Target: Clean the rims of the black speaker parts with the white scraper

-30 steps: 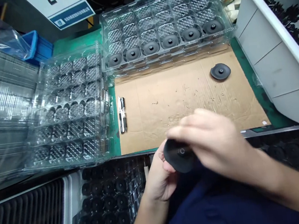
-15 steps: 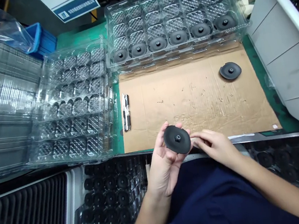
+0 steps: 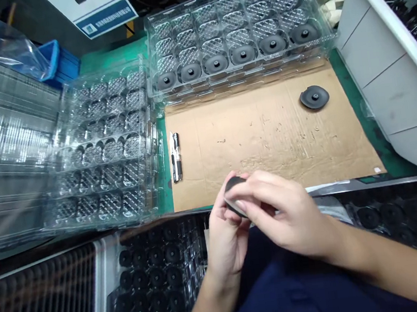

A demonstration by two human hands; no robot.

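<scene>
A round black plastic part (image 3: 233, 205) is held up in front of me, tilted, above the front edge of the cardboard. My left hand (image 3: 223, 241) is closed around its edge from the left and below. My right hand (image 3: 287, 212) reaches across from the right, its thumb and fingers pinched together over the part and covering most of its face. Whether a thin tool sits in that pinch is hidden. A second black part (image 3: 315, 97), with a raised hub in its middle, lies on the cardboard sheet (image 3: 208, 151) at the right.
Behind the cardboard stands a clear blister tray (image 3: 246, 77) with several black parts in its front row. Another clear tray (image 3: 95, 155) lies at left, near stacked trays (image 3: 2, 137). A pen and knife (image 3: 175, 158) rest on the cardboard. A grey bin (image 3: 392, 65) stands right.
My right hand has moved left and up onto the black part, which has turned and is now mostly covered. My left hand keeps its grip. The whole view has shifted slightly.
</scene>
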